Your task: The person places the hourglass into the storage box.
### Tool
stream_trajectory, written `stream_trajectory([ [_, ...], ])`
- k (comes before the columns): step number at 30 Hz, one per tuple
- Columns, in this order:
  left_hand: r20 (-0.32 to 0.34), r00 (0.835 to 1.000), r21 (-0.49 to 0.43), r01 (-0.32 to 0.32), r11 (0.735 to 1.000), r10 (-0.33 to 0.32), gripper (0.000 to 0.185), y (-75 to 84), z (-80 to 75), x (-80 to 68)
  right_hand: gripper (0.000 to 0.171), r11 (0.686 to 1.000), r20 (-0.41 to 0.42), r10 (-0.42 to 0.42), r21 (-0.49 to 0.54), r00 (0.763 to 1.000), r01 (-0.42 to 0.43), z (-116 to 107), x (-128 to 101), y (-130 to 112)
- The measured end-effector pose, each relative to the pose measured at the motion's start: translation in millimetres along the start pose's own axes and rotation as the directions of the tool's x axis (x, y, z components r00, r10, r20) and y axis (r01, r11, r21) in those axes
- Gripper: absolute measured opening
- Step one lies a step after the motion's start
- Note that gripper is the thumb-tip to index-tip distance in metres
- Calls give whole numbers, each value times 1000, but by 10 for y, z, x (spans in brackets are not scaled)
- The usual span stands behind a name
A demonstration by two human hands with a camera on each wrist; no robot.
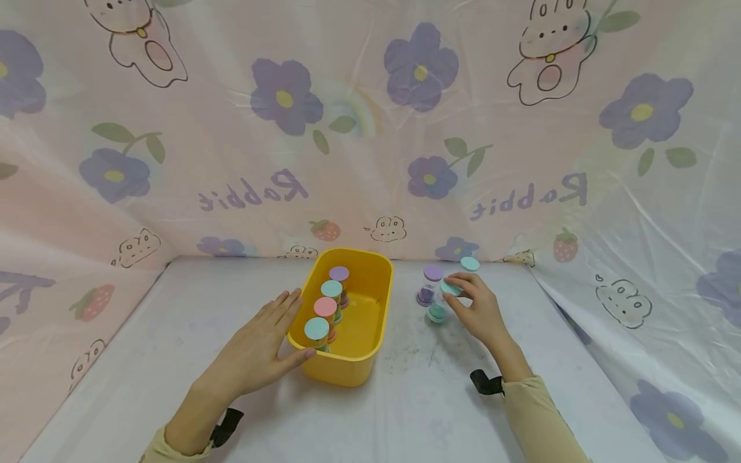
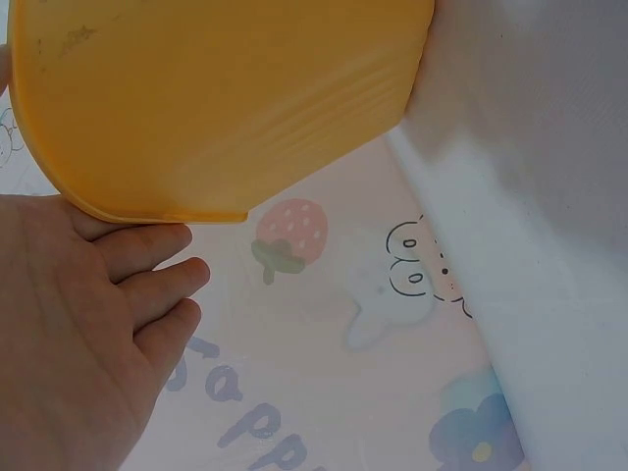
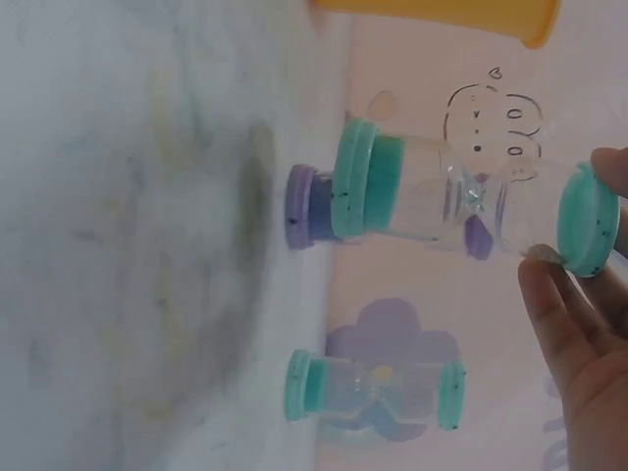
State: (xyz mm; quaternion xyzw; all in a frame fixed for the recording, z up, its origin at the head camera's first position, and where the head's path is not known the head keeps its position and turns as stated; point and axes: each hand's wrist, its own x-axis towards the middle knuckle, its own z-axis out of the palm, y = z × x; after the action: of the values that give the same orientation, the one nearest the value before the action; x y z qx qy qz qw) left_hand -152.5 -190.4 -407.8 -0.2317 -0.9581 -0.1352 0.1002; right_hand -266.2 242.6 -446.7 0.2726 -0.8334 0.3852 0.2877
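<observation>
the left hand (image 1: 255, 350) lies flat with fingers straight, pressing the near left wall of the yellow tub (image 1: 370, 334), which holds four sand timers (image 1: 325, 308) in a row. right of the tub, the right hand (image 1: 477, 312) pinches the top cap of a teal sand timer (image 1: 442, 299) standing on the table (image 1: 145, 360); a purple sand timer (image 1: 429, 283) stands just beside it, another teal one (image 1: 469, 263) farther back

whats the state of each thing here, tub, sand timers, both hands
yellow tub: upright on the table, four sand timers standing in a row inside
green timer: upright on the table, top cap pinched by the right hand
purple timer: upright, untouched
far green timer: upright, untouched
left hand: fingers straight, flat against the tub's side
</observation>
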Motion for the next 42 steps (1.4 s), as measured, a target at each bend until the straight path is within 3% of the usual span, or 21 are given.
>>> stream_trajectory([
  [8,-5,1000,2,-8,1000,8,99,-5,4,-4,37,994,-27,-109,-17,994,109,-48,151,-189],
  [27,-9,1000,-6,-12,1000,12,98,-4,-3,-5,40,974,-68,-224,21,972,225,-122,589,-691],
  [35,-2,1000,-5,-6,1000,6,99,-11,-9,0,40,965,-89,-248,64,965,254,-40,774,-818],
  [42,-6,1000,-11,-7,1000,7,99,-10,2,1,38,953,-55,-277,108,959,282,95,902,-906],
])
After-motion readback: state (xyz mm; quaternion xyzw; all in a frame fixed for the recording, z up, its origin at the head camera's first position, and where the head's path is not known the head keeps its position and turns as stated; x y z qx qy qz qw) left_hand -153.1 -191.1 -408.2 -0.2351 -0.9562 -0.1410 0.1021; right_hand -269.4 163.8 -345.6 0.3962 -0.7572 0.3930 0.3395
